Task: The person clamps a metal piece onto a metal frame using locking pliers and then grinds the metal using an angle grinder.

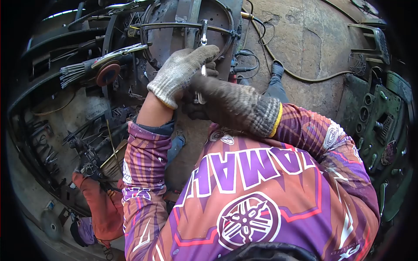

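Observation:
My left hand (185, 71), in a pale grey knitted glove, is wrapped round the silver locking pliers (204, 32). The jaws of the pliers point away from me and sit at a thin metal rod (183, 25) that crosses a round metal ring (229, 48). Over the lower end of the pliers lies my right hand (213, 93), in a darker, dirty glove and blurred by motion. Its fingers are bent near the handles, and what they touch is partly hidden. Ring and rod rest on a dark metal table (167, 41).
Another pair of locking pliers (119, 54), a wire brush (78, 73) and a reddish disc (108, 73) lie at the left. A co-worker in orange (98, 204) is at the lower left. A hose (300, 78) crosses the floor. A green machine (376, 117) stands at the right.

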### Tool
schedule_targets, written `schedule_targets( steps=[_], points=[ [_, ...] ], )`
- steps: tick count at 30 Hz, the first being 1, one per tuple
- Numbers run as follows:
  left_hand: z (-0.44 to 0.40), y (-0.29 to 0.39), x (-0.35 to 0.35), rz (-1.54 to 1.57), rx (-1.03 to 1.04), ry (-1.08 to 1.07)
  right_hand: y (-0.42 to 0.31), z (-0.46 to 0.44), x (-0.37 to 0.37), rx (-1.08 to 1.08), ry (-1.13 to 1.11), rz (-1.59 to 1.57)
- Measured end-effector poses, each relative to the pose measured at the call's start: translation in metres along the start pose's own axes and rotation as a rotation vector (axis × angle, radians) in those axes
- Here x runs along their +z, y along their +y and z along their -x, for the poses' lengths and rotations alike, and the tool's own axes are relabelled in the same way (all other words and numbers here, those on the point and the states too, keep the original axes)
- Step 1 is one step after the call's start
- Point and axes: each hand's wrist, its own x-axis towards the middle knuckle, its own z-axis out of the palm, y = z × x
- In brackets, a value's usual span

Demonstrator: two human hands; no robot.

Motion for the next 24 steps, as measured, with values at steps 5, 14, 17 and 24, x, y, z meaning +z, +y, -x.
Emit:
schedule_targets(
  steps=[5,14,17,24],
  points=[
    [-0.015,-0.023,-0.015,-0.163,0.261,-0.098,-0.003,0.005,-0.008,-0.024,-0.048,0.483],
    [0.036,0.02,-0.008,-0.598,0.259,0.039,0.0,-0.01,-0.016,0.057,0.005,0.422],
    [0.056,0.029,-0.007,-0.671,0.536,0.375,-0.004,-0.003,-0.01,-0.06,-0.122,0.649],
    [-0.016,0.047,-0.036,-1.412,1.389,0.432,-0.011,0.002,0.006,0.067,0.047,0.481]
  ],
)
